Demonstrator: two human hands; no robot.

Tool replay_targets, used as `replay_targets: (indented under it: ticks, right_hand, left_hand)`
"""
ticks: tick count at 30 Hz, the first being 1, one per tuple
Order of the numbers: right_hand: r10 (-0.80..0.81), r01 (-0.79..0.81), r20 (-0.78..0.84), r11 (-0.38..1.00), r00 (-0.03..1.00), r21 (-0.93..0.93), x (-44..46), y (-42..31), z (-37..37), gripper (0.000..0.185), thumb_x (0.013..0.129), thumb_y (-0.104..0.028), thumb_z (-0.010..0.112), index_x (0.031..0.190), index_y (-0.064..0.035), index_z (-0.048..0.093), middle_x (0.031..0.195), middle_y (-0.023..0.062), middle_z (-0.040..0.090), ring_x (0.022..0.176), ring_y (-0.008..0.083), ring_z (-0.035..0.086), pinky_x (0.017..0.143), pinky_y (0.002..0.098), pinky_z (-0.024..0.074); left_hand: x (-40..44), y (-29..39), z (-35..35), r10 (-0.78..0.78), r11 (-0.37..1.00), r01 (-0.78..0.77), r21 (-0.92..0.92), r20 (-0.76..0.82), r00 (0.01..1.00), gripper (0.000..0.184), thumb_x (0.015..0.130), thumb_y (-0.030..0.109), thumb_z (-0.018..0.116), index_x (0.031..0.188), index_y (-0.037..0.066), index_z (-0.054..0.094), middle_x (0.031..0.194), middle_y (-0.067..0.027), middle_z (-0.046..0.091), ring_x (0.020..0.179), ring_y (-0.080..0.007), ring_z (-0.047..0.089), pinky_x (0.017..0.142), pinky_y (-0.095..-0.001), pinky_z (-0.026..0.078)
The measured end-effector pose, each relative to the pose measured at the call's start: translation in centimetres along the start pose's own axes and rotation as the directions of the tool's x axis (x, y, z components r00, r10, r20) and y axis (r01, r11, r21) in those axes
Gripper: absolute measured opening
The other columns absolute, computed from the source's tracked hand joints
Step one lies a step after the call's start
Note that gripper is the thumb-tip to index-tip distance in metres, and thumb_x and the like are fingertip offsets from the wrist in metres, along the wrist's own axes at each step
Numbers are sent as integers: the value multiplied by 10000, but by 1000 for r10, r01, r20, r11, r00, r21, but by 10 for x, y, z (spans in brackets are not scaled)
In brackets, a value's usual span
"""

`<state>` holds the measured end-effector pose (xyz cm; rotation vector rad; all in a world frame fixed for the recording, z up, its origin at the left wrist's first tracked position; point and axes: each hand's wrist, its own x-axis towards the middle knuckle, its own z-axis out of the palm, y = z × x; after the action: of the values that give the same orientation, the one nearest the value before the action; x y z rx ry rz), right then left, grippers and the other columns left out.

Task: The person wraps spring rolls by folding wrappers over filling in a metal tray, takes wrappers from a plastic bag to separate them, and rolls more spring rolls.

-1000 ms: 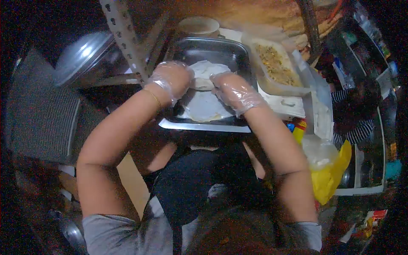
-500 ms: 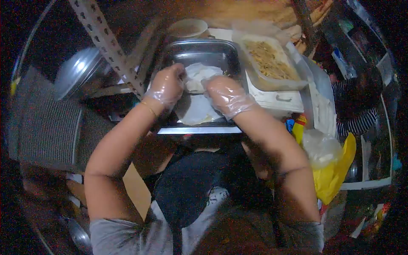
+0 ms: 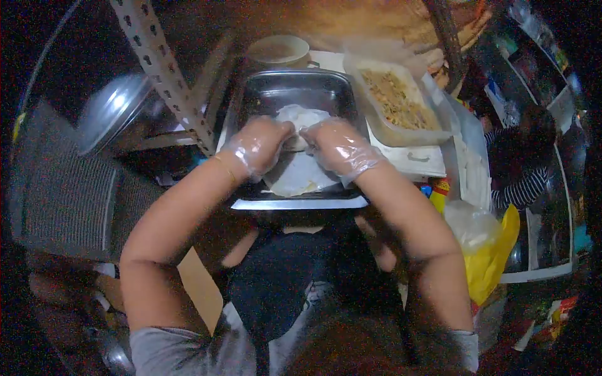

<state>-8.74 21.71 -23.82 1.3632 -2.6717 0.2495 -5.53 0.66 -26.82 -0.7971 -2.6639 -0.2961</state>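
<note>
A rectangular metal tray point(image 3: 298, 204) lies in front of me, with thin white spring roll wrappers point(image 3: 298, 172) in it. My left hand point(image 3: 260, 144), in a clear plastic glove, is closed in a pinch at the left side of a bunched wrapper point(image 3: 302, 116) on top. Facing it, my right hand point(image 3: 340, 145), gloved the same way, pinches the wrapper's other side. The fingertips of both hands nearly meet over the wrapper and partly hide it. Whether filling lies inside this wrapper, I cannot tell.
Right of the tray, a plastic container point(image 3: 407, 136) holds shredded bean-sprout-like filling point(image 3: 395, 91). A round bowl point(image 3: 277, 49) stands behind. To the left are a perforated metal post point(image 3: 164, 69) and a metal lid point(image 3: 116, 113). A yellow plastic bag point(image 3: 489, 263) sits near my right forearm.
My left hand has moved right and my right hand slightly lower, bringing the fingertips close together at the wrapper. The whole view has shifted a little, with the tray lower in the picture.
</note>
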Motion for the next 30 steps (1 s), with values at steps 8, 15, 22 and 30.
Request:
replay_targets:
  ticks: [8, 15, 22, 30]
  right_hand:
    - [112, -135, 222, 987, 969, 90, 19, 3, -24, 311, 823, -197, 669, 1114, -90, 686, 971, 206, 668, 912, 396, 633, 824, 444, 502]
    - [71, -79, 100, 994, 993, 80, 18, 5, -13, 272, 828, -202, 663, 1072, -85, 677, 915, 235, 647, 868, 417, 617, 751, 467, 487]
    - [14, -21, 69, 994, 998, 106, 14, 15, -3, 278, 832, -197, 658, 1070, -54, 678, 892, 235, 642, 846, 418, 615, 730, 462, 486]
    - [156, -160, 39, 941, 987, 300, 8, -12, -30, 271, 813, -126, 678, 1074, -50, 676, 933, 220, 572, 896, 389, 580, 787, 431, 466]
  left_hand:
    - [39, -39, -27, -166, 720, 383, -580, 392, 905, 239, 804, 94, 634, 1031, 30, 674, 932, -168, 698, 872, -304, 673, 792, -373, 516]
    - [34, -40, -43, -127, 862, 237, -449, 262, 957, 293, 732, 172, 737, 978, 27, 671, 988, -176, 669, 964, -321, 633, 863, -382, 492]
    - [23, -16, -24, -242, 955, 244, -168, 32, 970, 385, 599, 186, 826, 909, 25, 664, 939, -217, 642, 901, -391, 611, 829, -436, 493]
    - [26, -16, -29, -384, 895, 305, -324, -213, 899, 426, 716, 292, 777, 975, -18, 641, 985, -242, 637, 936, -415, 604, 850, -462, 483]
